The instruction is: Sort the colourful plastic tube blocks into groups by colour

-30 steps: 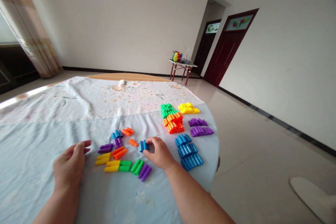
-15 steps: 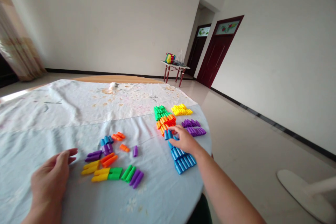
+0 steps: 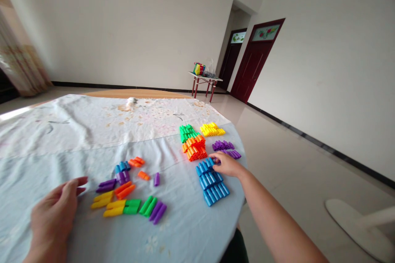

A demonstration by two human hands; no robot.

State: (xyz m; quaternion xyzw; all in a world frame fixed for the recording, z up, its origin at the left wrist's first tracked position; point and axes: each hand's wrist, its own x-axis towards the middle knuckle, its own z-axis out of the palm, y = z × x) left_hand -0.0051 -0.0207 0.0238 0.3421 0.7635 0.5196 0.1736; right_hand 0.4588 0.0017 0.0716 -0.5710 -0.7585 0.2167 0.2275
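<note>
My right hand (image 3: 228,165) is at the right end of the top row of blue bullet-shaped blocks (image 3: 213,193), thumb and fingers closed on an end block. The blue blocks lie side by side in rows. My left hand (image 3: 57,213) rests on the tablecloth at the left, empty, fingers stretched and slightly apart. Nearest to it are yellow blocks (image 3: 103,199) and dark purple blocks (image 3: 106,185). Further right lie green blocks (image 3: 148,206), purple blocks (image 3: 158,213), orange blocks (image 3: 125,190) and a lone purple block (image 3: 156,179).
Beyond the blue rows are stacked orange blocks (image 3: 195,148), green blocks (image 3: 187,133), yellow blocks (image 3: 212,129) and purple blocks (image 3: 223,145). The cloth-covered round table (image 3: 182,230) curves away at the right. A small white object (image 3: 132,100) lies at the far side.
My right hand has moved right and slightly down, from beside the orange stack to the top blue row's end. The blue blocks it held now lie in that row. My left hand stays about still.
</note>
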